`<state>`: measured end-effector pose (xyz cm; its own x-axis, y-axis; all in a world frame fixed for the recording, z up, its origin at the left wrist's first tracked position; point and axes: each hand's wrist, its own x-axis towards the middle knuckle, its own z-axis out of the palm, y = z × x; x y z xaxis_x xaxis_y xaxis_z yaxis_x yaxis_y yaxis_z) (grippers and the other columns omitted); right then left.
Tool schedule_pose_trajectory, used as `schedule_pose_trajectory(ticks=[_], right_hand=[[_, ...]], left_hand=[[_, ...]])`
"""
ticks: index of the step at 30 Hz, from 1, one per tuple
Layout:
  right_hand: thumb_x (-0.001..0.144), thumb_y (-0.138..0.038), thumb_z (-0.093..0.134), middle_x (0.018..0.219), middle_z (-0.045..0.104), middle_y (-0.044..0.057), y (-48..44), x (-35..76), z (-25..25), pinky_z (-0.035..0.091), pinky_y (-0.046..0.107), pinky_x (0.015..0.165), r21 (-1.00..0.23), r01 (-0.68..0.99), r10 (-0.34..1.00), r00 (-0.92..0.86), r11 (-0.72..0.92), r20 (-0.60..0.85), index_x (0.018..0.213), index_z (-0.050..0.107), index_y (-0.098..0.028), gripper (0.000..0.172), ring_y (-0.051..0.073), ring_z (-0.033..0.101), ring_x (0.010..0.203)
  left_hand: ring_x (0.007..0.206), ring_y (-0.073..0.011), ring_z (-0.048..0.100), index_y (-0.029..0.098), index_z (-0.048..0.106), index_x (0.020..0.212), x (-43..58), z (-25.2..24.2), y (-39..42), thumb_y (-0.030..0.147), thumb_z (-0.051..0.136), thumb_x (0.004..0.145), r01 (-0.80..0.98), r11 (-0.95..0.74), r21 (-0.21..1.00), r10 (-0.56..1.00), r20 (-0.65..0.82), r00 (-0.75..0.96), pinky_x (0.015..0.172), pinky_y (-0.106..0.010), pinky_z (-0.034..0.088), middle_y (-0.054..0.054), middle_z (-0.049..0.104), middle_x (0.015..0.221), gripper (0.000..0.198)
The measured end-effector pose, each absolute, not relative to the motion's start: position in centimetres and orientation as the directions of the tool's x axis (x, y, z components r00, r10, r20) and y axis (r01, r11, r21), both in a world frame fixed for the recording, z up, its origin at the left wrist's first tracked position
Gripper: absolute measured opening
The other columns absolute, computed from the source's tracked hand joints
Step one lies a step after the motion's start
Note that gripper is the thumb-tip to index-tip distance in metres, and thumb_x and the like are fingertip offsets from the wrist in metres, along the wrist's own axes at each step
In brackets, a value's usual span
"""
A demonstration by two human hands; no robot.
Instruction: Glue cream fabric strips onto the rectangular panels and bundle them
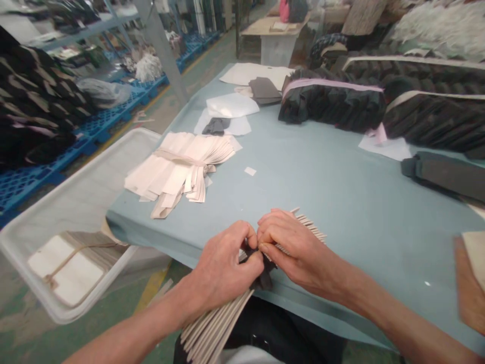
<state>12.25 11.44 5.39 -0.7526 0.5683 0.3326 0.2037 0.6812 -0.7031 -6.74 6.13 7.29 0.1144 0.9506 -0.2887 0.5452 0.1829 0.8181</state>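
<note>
A bundle of thin cream strips (pixel 217 328) hangs over the near edge of the blue-green table, and its other end fans out beyond my right hand. Dark cloth (pixel 265 278) wraps round its middle. My left hand (pixel 231 263) is closed, with thumb and forefinger pinching the dark cloth. Right against it, my right hand (pixel 288 242) is closed too, its fingertips pressed on the same cloth and its palm over the strips. The fingertips of both hands nearly touch and hide part of the cloth.
A tied fan of cream pieces (pixel 182 164) lies on the table (pixel 314 172) at left. Dark bundles (pixel 333 103) line the back right. A white bin (pixel 22 253) with a tied stack stands left of the table. A cardboard piece (pixel 470 293) is at far right.
</note>
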Motion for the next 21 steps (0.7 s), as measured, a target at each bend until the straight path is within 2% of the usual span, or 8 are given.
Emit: schedule_pose_trajectory(ticks=[3, 5, 7, 11, 16, 17, 19, 21], right_hand=[[0.107, -0.009, 0.045, 0.090, 0.062, 0.000, 11.3, 12.1, 5.0, 0.043, 0.036, 0.095, -0.653, 0.216, 0.558, -0.739, 0.726, 0.377, 0.090, 0.051, -0.024, 0.023, 0.017, 0.058, 0.087], [0.105, -0.008, 0.046, 0.090, 0.065, -0.002, 11.3, 11.9, 4.3, 0.037, 0.036, 0.110, -0.605, 0.205, 0.535, -0.723, 0.769, 0.436, 0.092, 0.053, -0.025, 0.023, 0.015, 0.062, 0.087], [0.104, -0.011, 0.048, 0.090, 0.066, -0.003, 11.6, 11.8, 3.4, 0.032, 0.032, 0.115, -0.564, 0.191, 0.515, -0.698, 0.804, 0.498, 0.092, 0.054, -0.027, 0.021, 0.016, 0.064, 0.087], [0.104, -0.017, 0.048, 0.089, 0.067, -0.001, 11.9, 11.6, 2.2, 0.028, 0.031, 0.121, -0.543, 0.178, 0.506, -0.669, 0.820, 0.545, 0.094, 0.056, -0.029, 0.017, 0.018, 0.066, 0.089], [0.103, -0.019, 0.048, 0.092, 0.070, -0.001, 12.3, 11.9, 1.2, 0.026, 0.029, 0.125, -0.465, 0.191, 0.452, -0.698, 0.865, 0.555, 0.099, 0.058, -0.029, 0.014, 0.017, 0.070, 0.089], [0.101, -0.018, 0.049, 0.093, 0.072, -0.001, 12.5, 12.1, 0.8, 0.027, 0.029, 0.125, -0.432, 0.183, 0.423, -0.710, 0.883, 0.563, 0.100, 0.059, -0.029, 0.015, 0.017, 0.071, 0.089], [0.099, -0.018, 0.052, 0.094, 0.075, -0.001, 13.1, 12.5, -0.3, 0.034, 0.031, 0.122, -0.390, 0.174, 0.385, -0.726, 0.904, 0.570, 0.100, 0.062, -0.030, 0.016, 0.017, 0.073, 0.087], [0.096, -0.028, 0.059, 0.093, 0.077, -0.001, 13.8, 12.8, -1.3, 0.048, 0.035, 0.113, -0.447, 0.218, 0.461, -0.688, 0.867, 0.560, 0.095, 0.067, -0.033, 0.010, 0.020, 0.075, 0.085]], left_hand=[[0.077, -0.0171, 0.047, 0.024, 0.046, 0.078, -6.5, 8.1, 6.2, 0.021, 0.058, 0.076, 0.489, 0.282, 0.825, 0.916, -0.383, 0.117, 0.072, -0.034, 0.034, 0.004, 0.052, 0.076, 0.013], [0.075, -0.0159, 0.046, 0.024, 0.047, 0.077, -6.6, 8.4, 6.4, 0.023, 0.062, 0.075, 0.479, 0.316, 0.819, 0.898, -0.422, 0.128, 0.069, -0.032, 0.034, 0.005, 0.052, 0.076, 0.015], [0.076, -0.0146, 0.049, 0.023, 0.049, 0.076, -6.9, 8.3, 6.7, 0.026, 0.066, 0.074, 0.473, 0.338, 0.813, 0.881, -0.450, 0.145, 0.069, -0.030, 0.038, 0.006, 0.054, 0.078, 0.016], [0.082, -0.0139, 0.053, 0.023, 0.052, 0.077, -7.6, 7.8, 7.1, 0.030, 0.067, 0.076, 0.445, 0.367, 0.817, 0.847, -0.491, 0.203, 0.074, -0.029, 0.041, 0.007, 0.056, 0.084, 0.017], [0.079, -0.0144, 0.056, 0.024, 0.054, 0.079, -7.9, 7.1, 7.0, 0.036, 0.068, 0.079, 0.489, 0.346, 0.801, 0.843, -0.494, 0.212, 0.069, -0.028, 0.042, 0.006, 0.059, 0.083, 0.019], [0.081, -0.0159, 0.060, 0.025, 0.056, 0.084, -8.0, 6.9, 6.8, 0.038, 0.071, 0.078, 0.520, 0.313, 0.795, 0.854, -0.476, 0.213, 0.070, -0.028, 0.045, 0.005, 0.062, 0.086, 0.021], [0.092, -0.0231, 0.069, 0.025, 0.062, 0.104, -8.2, 6.3, 6.1, 0.044, 0.077, 0.077, 0.616, 0.175, 0.768, 0.883, -0.399, 0.247, 0.075, -0.032, 0.052, -0.002, 0.071, 0.105, 0.035], [0.101, -0.0335, 0.074, 0.021, 0.057, 0.129, -8.4, 5.7, 5.2, 0.043, 0.074, 0.084, 0.753, -0.007, 0.658, 0.885, -0.347, 0.311, 0.079, -0.041, 0.057, -0.015, 0.073, 0.121, 0.053]])
